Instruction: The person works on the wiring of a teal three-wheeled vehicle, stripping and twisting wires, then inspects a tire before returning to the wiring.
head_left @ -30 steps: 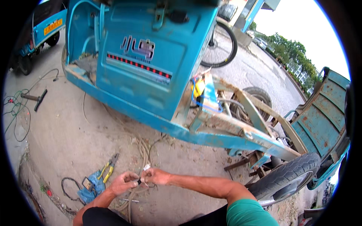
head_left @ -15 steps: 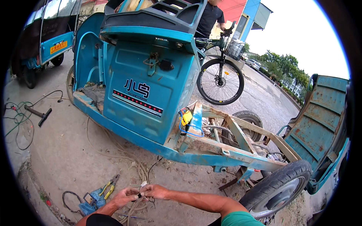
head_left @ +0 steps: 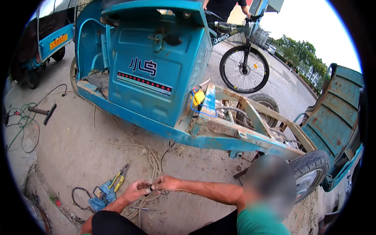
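Note:
Low in the view, my left hand and my right hand meet with fingers pinched on a small dark piece of cable, too small to make out clearly. Beige cables trail on the ground beneath them. To the left lie yellow-handled pliers and a blue plastic bag with small items on it and a black cord beside it. Above my hands stands a blue three-wheeler body with its bare, rusty frame extending right and a yellow item with wires on the frame.
A person stands with a black bicycle behind the vehicle. Another blue three-wheeler is top left. A T-handled tool and green wire are left, a detached rusty panel right. A blurred patch covers part of the near wheel.
The camera's angle has shifted, bringing the person and bicycle more into view than a second ago. My hands stay together on the small cable piece, with slight finger movement.

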Motion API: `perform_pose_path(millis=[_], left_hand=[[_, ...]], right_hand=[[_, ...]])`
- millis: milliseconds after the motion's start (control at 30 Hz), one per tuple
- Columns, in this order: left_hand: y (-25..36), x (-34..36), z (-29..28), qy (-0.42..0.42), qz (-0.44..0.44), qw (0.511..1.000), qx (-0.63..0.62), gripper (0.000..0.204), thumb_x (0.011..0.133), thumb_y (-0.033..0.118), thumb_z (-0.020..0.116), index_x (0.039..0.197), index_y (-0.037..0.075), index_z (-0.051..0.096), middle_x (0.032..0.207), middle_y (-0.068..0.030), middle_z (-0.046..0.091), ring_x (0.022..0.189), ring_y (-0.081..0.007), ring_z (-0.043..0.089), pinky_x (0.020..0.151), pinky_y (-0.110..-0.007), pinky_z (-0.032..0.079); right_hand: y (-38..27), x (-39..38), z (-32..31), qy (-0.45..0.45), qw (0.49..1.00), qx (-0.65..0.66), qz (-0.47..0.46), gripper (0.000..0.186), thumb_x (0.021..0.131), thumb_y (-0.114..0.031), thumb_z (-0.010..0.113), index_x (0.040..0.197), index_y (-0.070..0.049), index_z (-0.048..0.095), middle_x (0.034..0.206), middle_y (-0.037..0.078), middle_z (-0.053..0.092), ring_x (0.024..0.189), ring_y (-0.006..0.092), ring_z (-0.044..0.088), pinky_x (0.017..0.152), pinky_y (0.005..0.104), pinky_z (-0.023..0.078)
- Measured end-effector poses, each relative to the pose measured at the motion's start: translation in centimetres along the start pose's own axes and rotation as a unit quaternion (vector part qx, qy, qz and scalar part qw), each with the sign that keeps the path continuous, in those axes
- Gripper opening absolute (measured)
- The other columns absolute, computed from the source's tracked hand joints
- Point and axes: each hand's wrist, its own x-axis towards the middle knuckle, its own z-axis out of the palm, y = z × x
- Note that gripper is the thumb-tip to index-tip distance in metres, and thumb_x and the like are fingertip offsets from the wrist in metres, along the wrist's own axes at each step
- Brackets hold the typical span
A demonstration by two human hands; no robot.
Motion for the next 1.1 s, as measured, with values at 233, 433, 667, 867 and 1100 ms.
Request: perform_pose_path(millis=[233,433,667,867,1100], left_hand=[[0.5,0.5,0.6,0.049,-0.016,0.999,0.011,0.041,0.087,0.009,0.073,0.124,0.0,0.057,0.116,-0.0063,0.063,0.104,-0.0152,0.06,0.091,-0.032,0.05],[0.9,0.0,0.5,0.075,0.061,0.995,0.023,0.048,0.079,0.02,0.077,0.119,0.002,0.058,0.104,-0.0047,0.064,0.092,-0.0148,0.062,0.073,-0.029,0.052],[4.0,3.0,1.7,-0.013,0.044,0.994,0.099,0.059,0.081,0.037,0.077,0.121,0.0,0.053,0.108,-0.0072,0.061,0.098,-0.0174,0.06,0.087,-0.032,0.047],[10.0,4.4,3.9,-0.03,0.076,0.972,0.22,0.049,0.08,0.026,0.071,0.119,0.0,0.056,0.105,-0.0097,0.064,0.095,-0.018,0.063,0.077,-0.031,0.051],[18.5,5.7,9.4,-0.077,0.146,0.862,0.479,0.035,0.075,0.016,0.072,0.105,0.0,0.064,0.098,-0.0122,0.065,0.091,-0.0228,0.065,0.078,-0.033,0.052]], right_hand=[[-1.3,-0.9,-0.3,-0.008,1.0,-0.004,0.019,0.024,0.096,-0.028,0.064,0.092,-0.004,0.068,0.081,0.0,0.066,0.078,0.0095,0.058,0.07,0.0292,0.046],[-2.5,0.2,0.7,0.045,0.996,-0.072,-0.028,0.021,0.086,-0.02,0.068,0.075,-0.003,0.071,0.068,0.003,0.066,0.064,0.0127,0.058,0.06,0.0332,0.047],[-5.1,-1.5,-0.7,0.053,0.955,-0.289,-0.026,0.022,0.075,-0.02,0.072,0.082,0.0,0.073,0.074,0.013,0.069,0.069,0.0238,0.063,0.064,0.0395,0.049],[-5.3,-4.4,-2.3,0.085,0.934,-0.345,-0.035,0.023,0.074,-0.019,0.067,0.083,0.002,0.072,0.081,0.019,0.07,0.072,0.0287,0.064,0.066,0.0426,0.049],[-2.0,-5.6,-2.6,0.088,0.956,-0.28,-0.019,0.027,0.075,-0.02,0.064,0.08,0.005,0.071,0.079,0.021,0.069,0.072,0.0294,0.065,0.066,0.0429,0.05]])
